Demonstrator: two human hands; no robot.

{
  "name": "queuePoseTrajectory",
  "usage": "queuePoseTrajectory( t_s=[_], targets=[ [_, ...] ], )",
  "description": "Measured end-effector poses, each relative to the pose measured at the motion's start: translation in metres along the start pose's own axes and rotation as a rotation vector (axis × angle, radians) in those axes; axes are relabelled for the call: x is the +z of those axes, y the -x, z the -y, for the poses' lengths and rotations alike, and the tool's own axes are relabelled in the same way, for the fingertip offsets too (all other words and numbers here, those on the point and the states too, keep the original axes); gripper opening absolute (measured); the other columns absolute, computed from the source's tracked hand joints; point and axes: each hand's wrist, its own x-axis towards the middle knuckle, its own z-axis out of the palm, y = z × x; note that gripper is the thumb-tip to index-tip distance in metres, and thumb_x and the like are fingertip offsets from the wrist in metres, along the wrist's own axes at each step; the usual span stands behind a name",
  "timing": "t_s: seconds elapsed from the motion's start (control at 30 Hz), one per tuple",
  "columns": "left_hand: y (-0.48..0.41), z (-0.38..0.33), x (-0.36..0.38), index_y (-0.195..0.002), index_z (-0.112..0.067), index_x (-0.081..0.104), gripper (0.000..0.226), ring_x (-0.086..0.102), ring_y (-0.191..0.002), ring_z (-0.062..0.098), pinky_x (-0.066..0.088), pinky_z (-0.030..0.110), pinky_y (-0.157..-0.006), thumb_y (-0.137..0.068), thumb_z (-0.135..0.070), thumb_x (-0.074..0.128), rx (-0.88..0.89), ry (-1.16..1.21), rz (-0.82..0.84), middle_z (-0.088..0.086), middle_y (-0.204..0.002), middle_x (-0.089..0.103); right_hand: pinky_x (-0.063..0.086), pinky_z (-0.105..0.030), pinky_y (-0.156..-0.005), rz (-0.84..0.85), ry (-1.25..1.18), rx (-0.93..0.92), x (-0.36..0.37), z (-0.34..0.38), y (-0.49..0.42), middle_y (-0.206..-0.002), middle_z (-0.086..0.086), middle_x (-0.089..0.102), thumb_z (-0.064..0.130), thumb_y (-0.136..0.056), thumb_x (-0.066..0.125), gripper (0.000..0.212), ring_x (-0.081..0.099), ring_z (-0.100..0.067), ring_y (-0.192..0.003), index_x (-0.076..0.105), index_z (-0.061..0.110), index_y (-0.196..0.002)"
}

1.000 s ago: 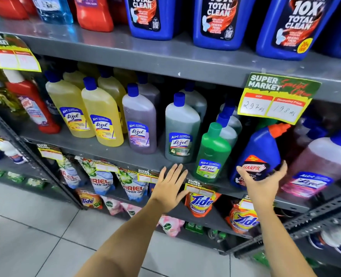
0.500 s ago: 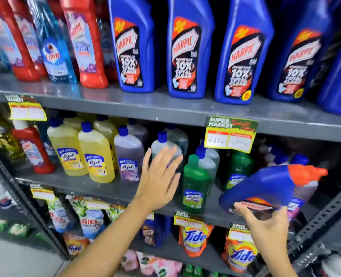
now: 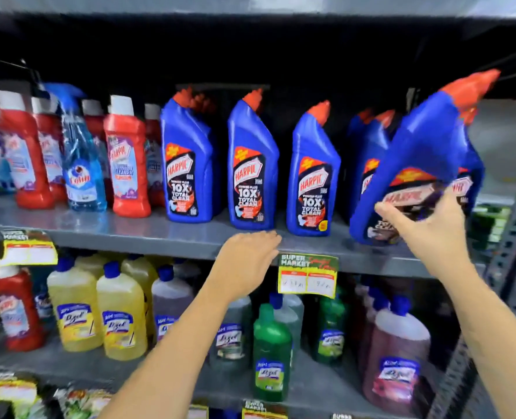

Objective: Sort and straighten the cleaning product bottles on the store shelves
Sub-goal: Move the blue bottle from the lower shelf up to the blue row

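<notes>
My right hand point(image 3: 429, 228) grips a blue Harpic bottle point(image 3: 426, 152) with an orange cap, tilted left, its base at the right end of the upper grey shelf point(image 3: 129, 229). Three more blue Harpic bottles point(image 3: 252, 170) stand upright in a row to its left, with others behind it. My left hand point(image 3: 244, 261) hovers flat, fingers together, at the upper shelf's front edge, holding nothing. On the shelf below stand yellow Lizol bottles point(image 3: 120, 313), a green one point(image 3: 270, 349) and a pink one point(image 3: 397, 352).
Red Harpic bottles point(image 3: 126, 158) and a blue Colin spray bottle point(image 3: 81, 158) stand at the upper left. A yellow price tag point(image 3: 308, 275) hangs from the shelf edge. A slotted metal upright point(image 3: 511, 237) borders the right side. Pouches hang below.
My right hand has lifted the blue Harpic bottle from the middle shelf up to the upper shelf's right end. My left hand rose to the upper shelf's edge. The view tilted upward.
</notes>
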Motion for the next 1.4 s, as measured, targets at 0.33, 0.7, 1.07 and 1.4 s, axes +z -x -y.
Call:
queuePoseTrajectory(
  t_s=[0.33, 0.7, 1.07, 1.4],
  targets=[
    [0.004, -0.003, 0.005, -0.126, -0.010, 0.061, 0.034, 0.057, -0.121, 0.023, 0.043, 0.043, -0.102, -0.098, -0.021, 0.048, -0.086, 0.043, -0.071, 0.007, -0.128, 0.065, 0.049, -0.048, -0.094, 0.173, 0.186, 0.263, 0.020, -0.019, -0.030, -0.123, -0.008, 0.064, 0.072, -0.055, 0.075, 0.089, 0.060, -0.031, -0.111, 0.051, 0.016, -0.119],
    [0.006, -0.002, 0.010, -0.127, -0.015, 0.061, 0.037, 0.058, -0.120, 0.018, 0.043, 0.038, -0.100, -0.097, -0.027, 0.043, -0.118, 0.046, -0.078, 0.002, -0.127, 0.066, 0.044, -0.053, -0.097, 0.135, 0.301, 0.291, 0.046, -0.011, 0.002, -0.153, -0.014, 0.037, 0.058, -0.056, 0.087, 0.139, 0.047, -0.037, -0.131, 0.000, 0.012, -0.155],
    [0.006, -0.004, 0.014, -0.125, -0.017, 0.063, 0.039, 0.059, -0.119, 0.018, 0.043, 0.038, -0.098, -0.098, -0.031, 0.039, -0.156, 0.033, -0.089, 0.001, -0.126, 0.066, 0.047, -0.052, -0.092, 0.123, 0.318, 0.309, 0.057, -0.032, -0.014, -0.144, -0.015, 0.043, 0.047, -0.058, 0.091, 0.129, 0.052, -0.042, -0.122, 0.010, 0.013, -0.152],
    [0.006, -0.004, 0.013, -0.128, -0.016, 0.061, 0.038, 0.056, -0.123, 0.018, 0.044, 0.041, -0.102, -0.098, -0.028, 0.041, -0.162, 0.049, -0.063, 0.001, -0.129, 0.064, 0.046, -0.052, -0.099, 0.189, 0.227, 0.328, 0.054, -0.044, -0.024, -0.141, -0.010, 0.044, 0.041, -0.056, 0.093, 0.119, 0.052, -0.036, -0.122, 0.019, 0.016, -0.146]
  ],
)
